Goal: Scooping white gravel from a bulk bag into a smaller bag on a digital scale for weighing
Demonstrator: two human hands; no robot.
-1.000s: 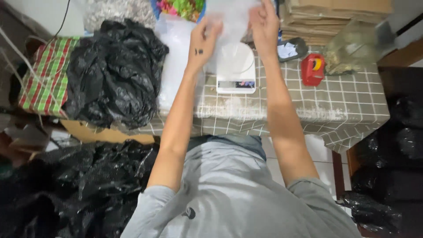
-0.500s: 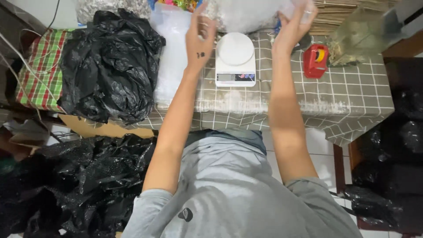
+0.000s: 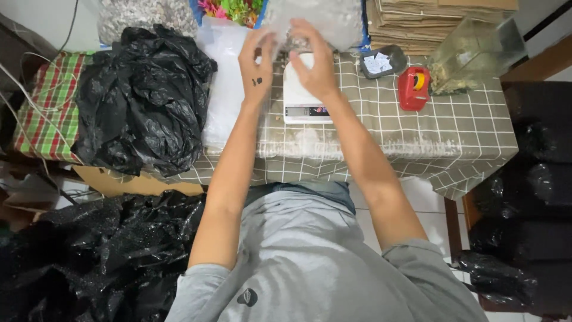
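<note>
Holding clear bag (image 3: 325, 21) in both hands' closed grip above white scale (image 3: 305, 89); black bag (image 3: 146, 98) left, red tape dispenser (image 3: 414, 88) right.

A black plastic bag (image 3: 143, 98) lies left of the red tape dispenser (image 3: 414, 88); cardboard sheets (image 3: 429, 21) are stacked behind the dispenser.

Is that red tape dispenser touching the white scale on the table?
Apart. The head view shows the red tape dispenser lying well to the right of the white scale, with a bare strip of checked tablecloth between them.
</note>
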